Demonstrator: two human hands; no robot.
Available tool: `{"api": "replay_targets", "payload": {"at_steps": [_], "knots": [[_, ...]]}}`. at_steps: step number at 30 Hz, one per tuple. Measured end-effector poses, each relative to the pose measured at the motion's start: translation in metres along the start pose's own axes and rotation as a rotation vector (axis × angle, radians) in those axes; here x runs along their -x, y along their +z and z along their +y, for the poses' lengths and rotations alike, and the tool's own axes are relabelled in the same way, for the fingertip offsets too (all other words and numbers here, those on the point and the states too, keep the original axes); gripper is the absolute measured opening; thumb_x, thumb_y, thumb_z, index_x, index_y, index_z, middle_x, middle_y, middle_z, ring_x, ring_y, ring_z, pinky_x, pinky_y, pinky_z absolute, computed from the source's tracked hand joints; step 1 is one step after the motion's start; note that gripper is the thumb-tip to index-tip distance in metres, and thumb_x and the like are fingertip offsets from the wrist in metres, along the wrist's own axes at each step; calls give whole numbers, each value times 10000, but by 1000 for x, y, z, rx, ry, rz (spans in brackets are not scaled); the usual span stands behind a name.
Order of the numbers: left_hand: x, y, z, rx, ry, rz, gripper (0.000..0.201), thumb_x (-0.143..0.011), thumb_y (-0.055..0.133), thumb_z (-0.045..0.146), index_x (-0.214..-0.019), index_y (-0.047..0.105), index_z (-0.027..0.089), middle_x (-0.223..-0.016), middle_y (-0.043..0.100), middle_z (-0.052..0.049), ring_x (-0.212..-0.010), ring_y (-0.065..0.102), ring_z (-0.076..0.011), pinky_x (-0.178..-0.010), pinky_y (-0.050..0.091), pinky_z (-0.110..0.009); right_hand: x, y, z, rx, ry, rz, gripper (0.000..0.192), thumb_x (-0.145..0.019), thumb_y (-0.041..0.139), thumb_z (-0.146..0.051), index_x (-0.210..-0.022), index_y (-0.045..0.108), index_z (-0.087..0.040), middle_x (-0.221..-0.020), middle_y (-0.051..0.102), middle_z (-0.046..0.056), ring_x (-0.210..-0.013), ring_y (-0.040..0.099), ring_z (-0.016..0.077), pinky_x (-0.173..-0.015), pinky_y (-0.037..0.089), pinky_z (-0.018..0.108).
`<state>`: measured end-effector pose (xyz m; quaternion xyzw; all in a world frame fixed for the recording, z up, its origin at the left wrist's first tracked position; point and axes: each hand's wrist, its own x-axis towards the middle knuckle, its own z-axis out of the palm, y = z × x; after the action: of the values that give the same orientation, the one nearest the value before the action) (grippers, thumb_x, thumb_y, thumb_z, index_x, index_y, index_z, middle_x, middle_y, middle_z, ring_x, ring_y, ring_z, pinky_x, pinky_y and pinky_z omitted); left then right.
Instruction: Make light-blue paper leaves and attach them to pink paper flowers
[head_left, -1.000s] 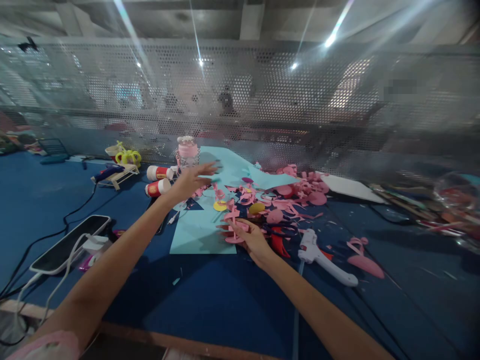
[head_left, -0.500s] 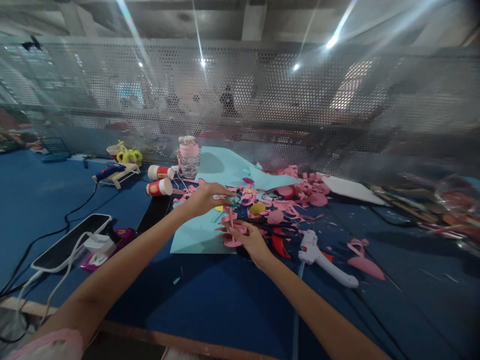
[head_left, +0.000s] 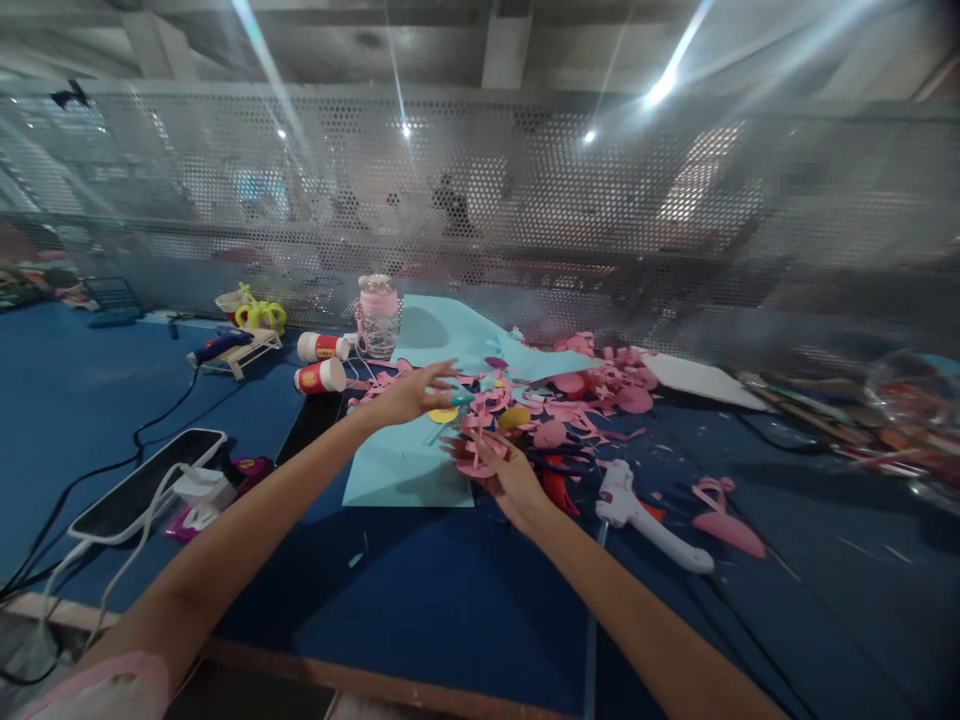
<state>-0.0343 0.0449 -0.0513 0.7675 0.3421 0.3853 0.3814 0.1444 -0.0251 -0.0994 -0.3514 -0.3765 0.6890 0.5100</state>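
My right hand grips a pink cut-out paper piece, with a round base and upright strips, above the near edge of a light blue sheet. Just left of it and a little farther off, my left hand has its fingers apart and nothing seen between them. Something teal shows at a fingertip of that hand; whether it is a nail or a covering I cannot tell. A yellow disc lies beneath those fingers. Behind both hands spread pink paper scraps. Dark-handled scissors lie beside my right hand.
A white glue gun lies to the right, its cord trailing. Left are a phone with a white charger, paper cups and a pink-lidded bottle. A perforated metal screen closes off the back.
My left fingers have spread and drawn slightly left, away from the pink piece. My right hand has tilted the piece and raised it a little.
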Motion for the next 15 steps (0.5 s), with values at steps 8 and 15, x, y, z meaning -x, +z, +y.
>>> {"api": "replay_targets", "payload": {"at_steps": [8,15], "knots": [[4,40,-9,257,-228,-109,463,-586,732,222,-1007,578,106,-747,685,-55,-657,636,-161,-564,509,-250,-7,-8,7,74,-70,82,362,-505,787,-309,-800,611,-196,-687,672,-27,-617,647,154,-631,560,321],[8,51,-6,123,-163,46,252,-651,677,190,-888,598,161,-633,653,-4,-599,623,-158,-548,509,-270,-8,-10,7,80,-115,176,433,-461,802,-293,-802,557,-186,-660,658,-47,-569,630,110,-537,524,219]]}}
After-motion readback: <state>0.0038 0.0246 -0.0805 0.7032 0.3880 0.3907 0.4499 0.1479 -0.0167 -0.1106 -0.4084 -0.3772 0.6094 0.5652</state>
